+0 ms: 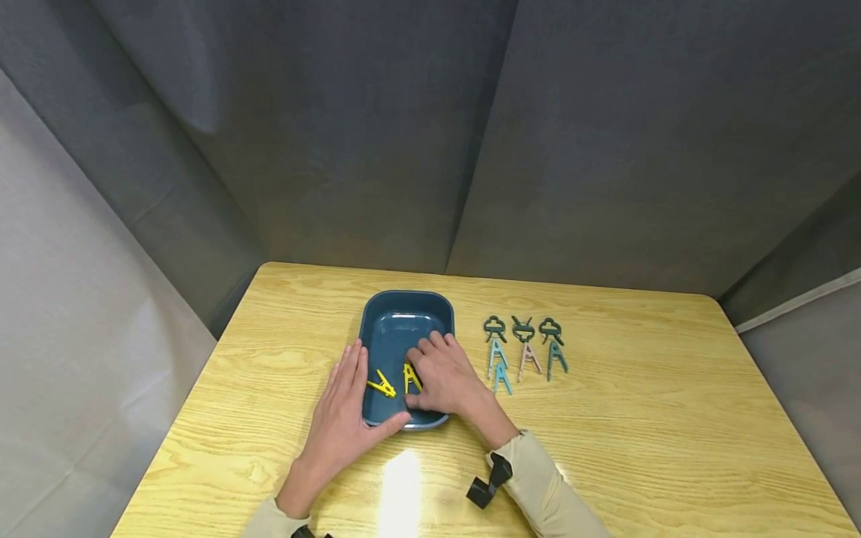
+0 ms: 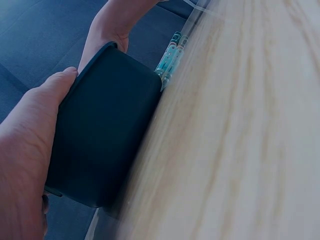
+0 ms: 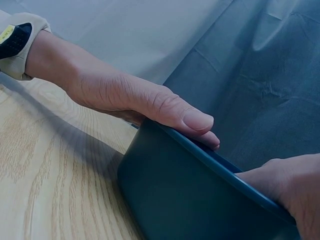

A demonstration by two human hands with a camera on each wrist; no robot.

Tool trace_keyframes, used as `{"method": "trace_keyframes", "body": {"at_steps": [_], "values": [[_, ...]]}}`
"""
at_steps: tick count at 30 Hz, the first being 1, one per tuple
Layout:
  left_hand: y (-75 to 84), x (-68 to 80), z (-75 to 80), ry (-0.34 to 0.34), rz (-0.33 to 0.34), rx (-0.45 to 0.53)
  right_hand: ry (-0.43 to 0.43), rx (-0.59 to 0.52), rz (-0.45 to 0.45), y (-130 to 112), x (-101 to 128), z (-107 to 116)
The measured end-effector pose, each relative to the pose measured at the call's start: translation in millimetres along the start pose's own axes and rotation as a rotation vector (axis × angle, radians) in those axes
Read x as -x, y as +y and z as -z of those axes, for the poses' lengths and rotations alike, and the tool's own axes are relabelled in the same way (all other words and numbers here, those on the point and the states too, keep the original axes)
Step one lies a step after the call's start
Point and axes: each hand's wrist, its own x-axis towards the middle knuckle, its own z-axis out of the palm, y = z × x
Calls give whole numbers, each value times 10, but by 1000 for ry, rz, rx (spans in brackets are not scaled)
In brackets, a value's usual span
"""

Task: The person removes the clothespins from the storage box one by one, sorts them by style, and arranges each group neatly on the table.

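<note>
Yellow clips (image 1: 393, 382) lie in the blue tray (image 1: 403, 314); your right hand (image 1: 447, 377) pinches one, your left hand (image 1: 346, 411) rests flat, fingers relaxed, steadying the rim; lift it cleanly next.

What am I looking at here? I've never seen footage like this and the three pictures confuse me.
There is no machine: a person works with two bare hands and wears three cameras. The wide picture comes from the head, looking down at a wooden table. The other two come from the wrists, so they show the same scene from very close and low.

On the table stands a dark blue tray. The left hand lies flat against its left rim, thumb along the near edge. The right hand reaches inside, its fingers at a yellow clothes peg; whether they have a grip on it is hidden. A second yellow peg lies beside it in the tray. To the right, a row of pastel pegs lies on the table.
</note>
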Motion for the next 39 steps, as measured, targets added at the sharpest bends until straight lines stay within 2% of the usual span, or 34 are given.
{"method": "trace_keyframes", "body": {"at_steps": [13,23,31,39], "values": [[-9,6,5,-4,8,-3,9,-11,9,-11,-7,-3],[-4,-2,-2,-3,3,0,42,-62,17,11,20,6],[4,-13,-3,11,-21,-2,65,-150,39,30,69,47],[-11,-3,-14,44,-41,2,96,-263,56,63,139,194]]}}
